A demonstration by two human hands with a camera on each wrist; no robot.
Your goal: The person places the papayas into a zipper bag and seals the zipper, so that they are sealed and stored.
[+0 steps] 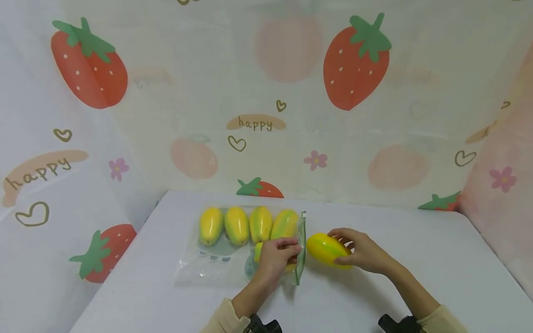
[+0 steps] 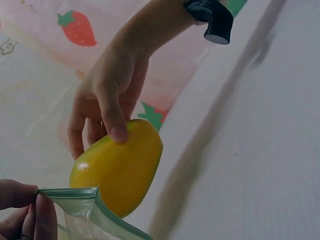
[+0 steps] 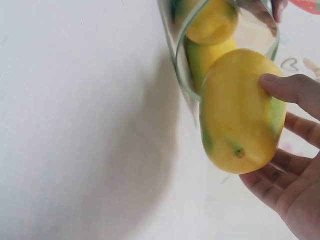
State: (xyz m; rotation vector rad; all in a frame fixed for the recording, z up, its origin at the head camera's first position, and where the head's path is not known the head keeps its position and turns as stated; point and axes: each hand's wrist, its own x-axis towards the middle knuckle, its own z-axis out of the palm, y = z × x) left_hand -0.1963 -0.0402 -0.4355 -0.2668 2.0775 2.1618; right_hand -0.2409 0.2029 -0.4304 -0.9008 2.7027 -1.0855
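Observation:
A clear zip bag (image 1: 189, 270) with a green zip edge (image 1: 301, 263) lies on the white table. Inside it are several yellow-green papayas (image 1: 211, 225), most of them in a row along the far side. My left hand (image 1: 272, 259) pinches the bag's rim near its mouth, which gapes in the right wrist view. In my right hand (image 1: 366, 249) is another yellow papaya (image 1: 325, 249), gripped between thumb and fingers. One end of this fruit points at the bag's opening, right by the green rim (image 3: 182, 70). My left palm hides part of the papayas nearest me.
The white tabletop (image 1: 416, 259) stretches out on both sides of the bag. Behind it and at the sides hangs a pale cloth (image 1: 354, 138) printed with strawberries, hearts and flowers. Dark devices (image 1: 399, 323) are strapped to both wrists.

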